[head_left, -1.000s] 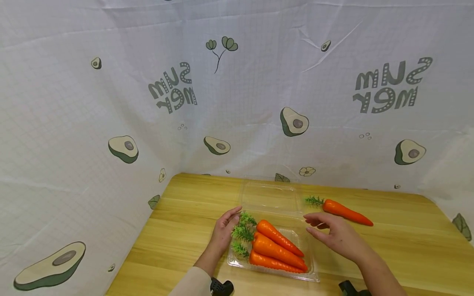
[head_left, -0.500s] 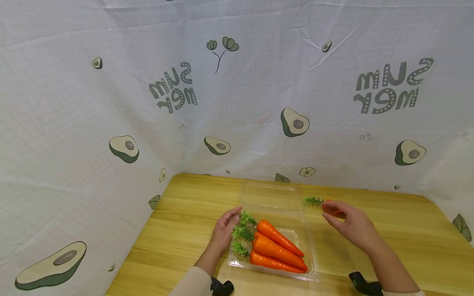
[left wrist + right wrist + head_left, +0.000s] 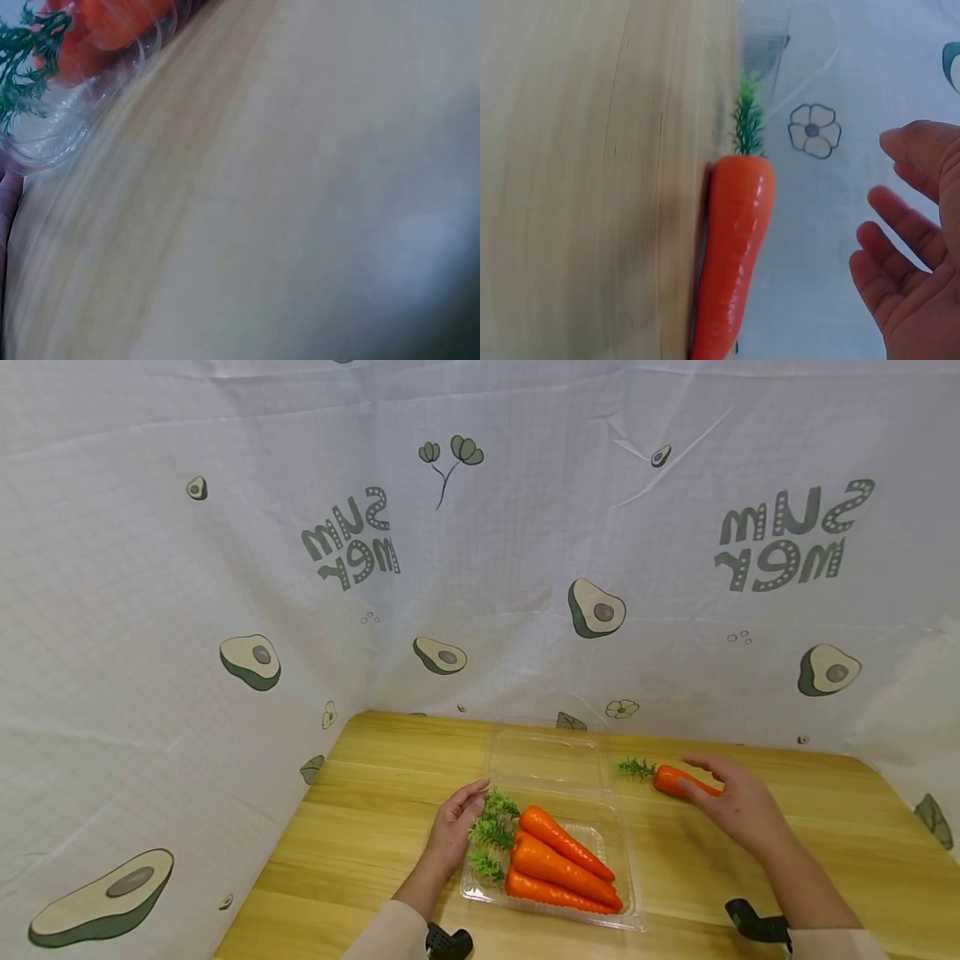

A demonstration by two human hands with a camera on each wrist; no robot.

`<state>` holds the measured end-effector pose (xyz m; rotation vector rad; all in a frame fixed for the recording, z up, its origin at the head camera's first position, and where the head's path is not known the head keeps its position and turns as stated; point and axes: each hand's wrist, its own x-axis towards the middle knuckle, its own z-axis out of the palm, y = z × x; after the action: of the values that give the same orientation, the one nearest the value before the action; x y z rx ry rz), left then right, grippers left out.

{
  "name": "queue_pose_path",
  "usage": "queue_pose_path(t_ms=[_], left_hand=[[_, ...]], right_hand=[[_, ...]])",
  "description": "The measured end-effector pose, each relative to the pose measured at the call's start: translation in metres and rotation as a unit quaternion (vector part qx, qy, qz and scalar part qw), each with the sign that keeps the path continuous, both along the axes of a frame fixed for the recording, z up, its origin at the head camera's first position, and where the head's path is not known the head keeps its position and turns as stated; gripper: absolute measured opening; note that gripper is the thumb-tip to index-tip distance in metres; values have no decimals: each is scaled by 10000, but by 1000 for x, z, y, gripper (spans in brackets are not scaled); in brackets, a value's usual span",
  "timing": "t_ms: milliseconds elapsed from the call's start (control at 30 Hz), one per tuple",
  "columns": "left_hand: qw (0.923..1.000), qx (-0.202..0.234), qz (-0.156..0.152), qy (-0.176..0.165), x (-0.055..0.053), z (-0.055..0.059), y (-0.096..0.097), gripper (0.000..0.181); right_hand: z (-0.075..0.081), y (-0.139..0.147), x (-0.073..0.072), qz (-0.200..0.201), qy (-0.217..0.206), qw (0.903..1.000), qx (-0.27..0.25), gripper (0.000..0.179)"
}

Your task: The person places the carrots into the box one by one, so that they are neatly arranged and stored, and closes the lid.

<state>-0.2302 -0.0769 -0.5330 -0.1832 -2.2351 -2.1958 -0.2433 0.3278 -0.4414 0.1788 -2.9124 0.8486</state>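
A single carrot (image 3: 672, 780) with a green leafy top lies on the table at the back right. Over its tapered end hovers my right hand (image 3: 738, 802), thumb and fingers spread apart; the right wrist view shows a gap between these fingers and the carrot (image 3: 736, 247). A clear plastic clamshell box (image 3: 637, 893) stands in the middle with its lid laid back. Three carrots (image 3: 562, 867) lie inside, green tops to the left. My left hand (image 3: 450, 828) rests against the box's left side, fingers loosely extended beside the leaves.
The box's clear lid (image 3: 551, 758) lies flat towards the back of the wooden table (image 3: 352, 835). A white cloth (image 3: 510, 568) printed with avocados hangs behind the table and along its left side.
My right hand has moved right, from beside the box to above the single carrot's tapered end. My left hand, the box and the carrots have stayed where they were.
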Motion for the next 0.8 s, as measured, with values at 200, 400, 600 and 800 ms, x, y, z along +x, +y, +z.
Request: queue_pose_path(t_ms=[200, 400, 600, 800], left_hand=[[10000, -12, -18, 23, 0, 0, 0, 38], [10000, 10, -32, 32, 0, -1, 0, 39], [10000, -18, -15, 46, 1, -1, 0, 39], [10000, -33, 1, 42, 0, -1, 0, 39]], right_hand=[[-2, 14, -7, 37, 267, 9996, 27, 55], [-4, 24, -14, -51, 233, 9996, 165, 58], [-14, 32, -24, -164, -161, 9996, 171, 63], [-25, 41, -33, -112, -397, 9982, 442, 63]])
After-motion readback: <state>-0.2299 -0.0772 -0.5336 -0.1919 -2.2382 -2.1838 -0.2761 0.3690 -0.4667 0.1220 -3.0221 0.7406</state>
